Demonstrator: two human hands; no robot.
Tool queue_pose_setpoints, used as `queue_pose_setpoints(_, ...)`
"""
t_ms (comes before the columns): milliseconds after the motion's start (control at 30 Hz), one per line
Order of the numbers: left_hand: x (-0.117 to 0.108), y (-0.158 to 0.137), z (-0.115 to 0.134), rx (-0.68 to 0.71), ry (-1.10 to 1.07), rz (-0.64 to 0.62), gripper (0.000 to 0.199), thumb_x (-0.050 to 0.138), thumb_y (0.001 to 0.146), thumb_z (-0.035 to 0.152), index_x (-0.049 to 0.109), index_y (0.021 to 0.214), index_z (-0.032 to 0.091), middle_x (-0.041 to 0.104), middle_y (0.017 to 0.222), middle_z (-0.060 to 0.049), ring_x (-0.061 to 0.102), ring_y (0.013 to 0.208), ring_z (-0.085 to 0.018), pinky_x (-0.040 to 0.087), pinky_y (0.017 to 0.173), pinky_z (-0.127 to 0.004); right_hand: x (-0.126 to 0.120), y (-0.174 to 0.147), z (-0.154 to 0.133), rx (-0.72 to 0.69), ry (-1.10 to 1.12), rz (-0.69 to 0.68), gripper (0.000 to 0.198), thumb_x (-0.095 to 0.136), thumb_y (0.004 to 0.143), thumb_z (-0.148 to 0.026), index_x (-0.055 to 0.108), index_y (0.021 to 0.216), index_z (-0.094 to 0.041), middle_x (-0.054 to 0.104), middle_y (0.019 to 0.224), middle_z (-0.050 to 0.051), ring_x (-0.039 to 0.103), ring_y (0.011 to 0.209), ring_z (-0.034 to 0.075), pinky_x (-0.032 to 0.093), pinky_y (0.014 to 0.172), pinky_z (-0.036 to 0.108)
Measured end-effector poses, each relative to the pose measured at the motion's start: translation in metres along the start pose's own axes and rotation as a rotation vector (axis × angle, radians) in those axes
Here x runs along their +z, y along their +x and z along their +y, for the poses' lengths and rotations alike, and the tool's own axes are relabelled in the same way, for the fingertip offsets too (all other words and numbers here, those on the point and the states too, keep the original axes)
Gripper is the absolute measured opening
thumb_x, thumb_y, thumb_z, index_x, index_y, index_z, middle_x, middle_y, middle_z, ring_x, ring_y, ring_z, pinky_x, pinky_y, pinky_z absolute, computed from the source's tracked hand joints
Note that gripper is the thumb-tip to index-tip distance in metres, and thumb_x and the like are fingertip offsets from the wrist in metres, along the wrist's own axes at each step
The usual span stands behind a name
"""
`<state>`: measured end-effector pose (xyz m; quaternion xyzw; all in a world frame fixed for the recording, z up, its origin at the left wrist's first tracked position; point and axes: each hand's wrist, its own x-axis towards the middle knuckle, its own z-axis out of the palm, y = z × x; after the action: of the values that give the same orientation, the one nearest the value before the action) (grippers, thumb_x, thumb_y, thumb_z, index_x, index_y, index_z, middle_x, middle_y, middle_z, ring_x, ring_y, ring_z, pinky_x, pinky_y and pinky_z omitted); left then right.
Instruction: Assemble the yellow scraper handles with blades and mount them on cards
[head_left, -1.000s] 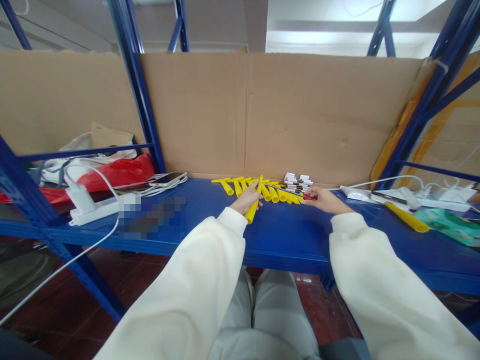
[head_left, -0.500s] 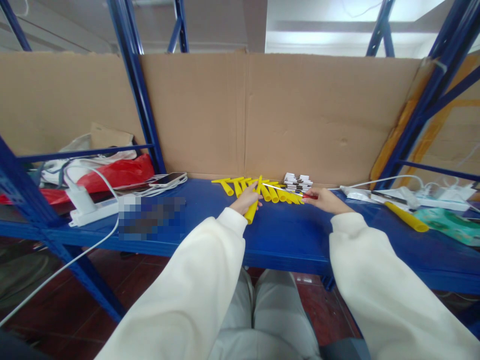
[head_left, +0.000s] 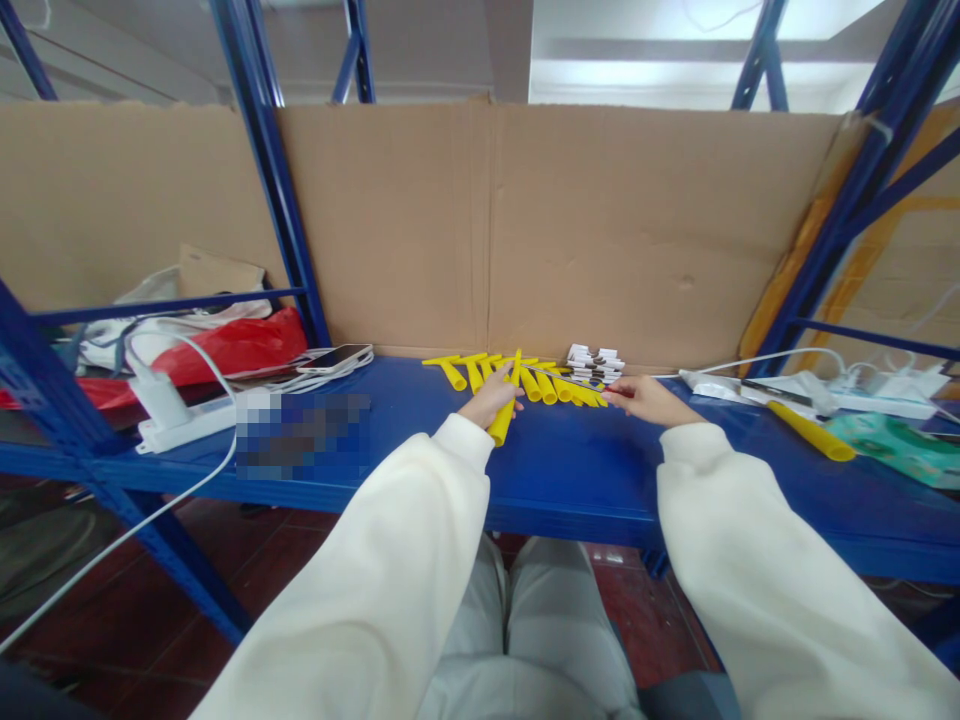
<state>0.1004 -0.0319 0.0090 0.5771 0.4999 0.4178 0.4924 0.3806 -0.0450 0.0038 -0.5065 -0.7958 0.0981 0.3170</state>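
Note:
My left hand (head_left: 486, 402) is closed around a yellow tapered tube (head_left: 502, 430), its wide end towards me and its narrow end pointing to the cardboard. In my right hand (head_left: 648, 400) is a thin metal-shafted screwdriver (head_left: 574, 381) with a reddish handle, mostly covered by the fingers. Its shaft reaches left to the upper part of the tube; whether the tip touches or goes in cannot be made out. Behind both hands lies a row of similar yellow tubes (head_left: 454, 377). A stack of small white pieces (head_left: 592, 362) with dark parts stands behind the tubes.
A single yellow tube (head_left: 814, 434) lies at the right beside a green packet (head_left: 892, 448). To the left are a phone (head_left: 335, 359), a white power strip (head_left: 187, 425) and a red bag (head_left: 240, 345). Cardboard (head_left: 637, 220) walls the back of the blue shelf (head_left: 570, 480).
Both hands hold nearly the same place. The screwdriver's shaft, bright before, now looks darker, and my right fingers have shifted slightly on the handle.

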Motion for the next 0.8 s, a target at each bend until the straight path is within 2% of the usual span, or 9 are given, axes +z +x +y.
queue_pose_setpoints(167, 0.0012, -0.0024, 0.0013, -0.004, -0.001, -0.025, 0.08, 0.055, 0.087, 0.004, 0.028, 0.159, 0.026, 0.068, 0.099, -0.007, 0.053, 0.049, -0.006, 0.039, 0.042, -0.016, 0.0042, 0.0008, 0.0022, 0.07, 0.036, 0.078, 0.042, 0.075, 0.064, -0.058, 0.055, 0.075, -0.023, 0.067, 0.069, 0.003, 0.061, 0.065, 0.02, 0.048, 0.062, 0.031)
queue_pose_setpoints(333, 0.0013, -0.0032, 0.0015, 0.004, -0.018, -0.026, 0.08, 0.053, 0.088, 0.003, 0.028, 0.16, 0.027, 0.068, 0.101, -0.008, 0.054, 0.05, -0.006, 0.039, 0.041, -0.015, 0.0005, 0.0007, 0.0032, 0.019, -0.087, 0.118, 0.036, 0.072, 0.069, -0.052, 0.049, 0.065, -0.023, 0.063, 0.066, 0.003, 0.057, 0.064, 0.019, 0.044, 0.061, 0.031)
queue_pose_setpoints(433, 0.0006, -0.0019, 0.0009, 0.003, -0.016, -0.025, 0.081, 0.056, 0.088, 0.006, 0.026, 0.16, 0.027, 0.067, 0.104, -0.008, 0.054, 0.051, -0.006, 0.039, 0.042, -0.015, -0.0022, -0.0001, 0.0016, -0.035, -0.136, 0.086, 0.036, 0.066, 0.075, -0.053, 0.054, 0.062, -0.023, 0.062, 0.063, 0.003, 0.056, 0.064, 0.019, 0.042, 0.062, 0.031)
queue_pose_setpoints(567, -0.0002, 0.0001, 0.0, 0.01, -0.008, -0.017, 0.08, 0.056, 0.087, 0.006, 0.028, 0.159, 0.027, 0.067, 0.108, -0.01, 0.055, 0.052, -0.006, 0.041, 0.043, -0.016, -0.0013, 0.0, 0.0014, -0.038, -0.105, 0.038, 0.039, 0.059, 0.078, -0.058, 0.058, 0.063, -0.022, 0.061, 0.059, 0.003, 0.053, 0.06, 0.019, 0.041, 0.059, 0.032)
queue_pose_setpoints(700, 0.0001, 0.0, -0.0002, 0.002, -0.005, -0.02, 0.079, 0.055, 0.087, 0.005, 0.029, 0.159, 0.027, 0.067, 0.106, -0.009, 0.055, 0.052, -0.006, 0.041, 0.043, -0.016, 0.0026, 0.0019, 0.0057, 0.008, -0.024, 0.083, 0.034, 0.069, 0.069, -0.055, 0.061, 0.074, -0.022, 0.068, 0.07, 0.005, 0.06, 0.067, 0.022, 0.046, 0.064, 0.034)
queue_pose_setpoints(800, 0.0008, -0.0017, 0.0007, 0.004, -0.011, -0.031, 0.078, 0.052, 0.087, 0.002, 0.031, 0.158, 0.026, 0.067, 0.105, -0.008, 0.053, 0.049, -0.005, 0.04, 0.042, -0.016, 0.0039, 0.003, 0.0094, 0.059, -0.009, 0.152, 0.037, 0.075, 0.063, -0.052, 0.056, 0.076, -0.023, 0.066, 0.07, 0.004, 0.06, 0.066, 0.021, 0.046, 0.062, 0.032)
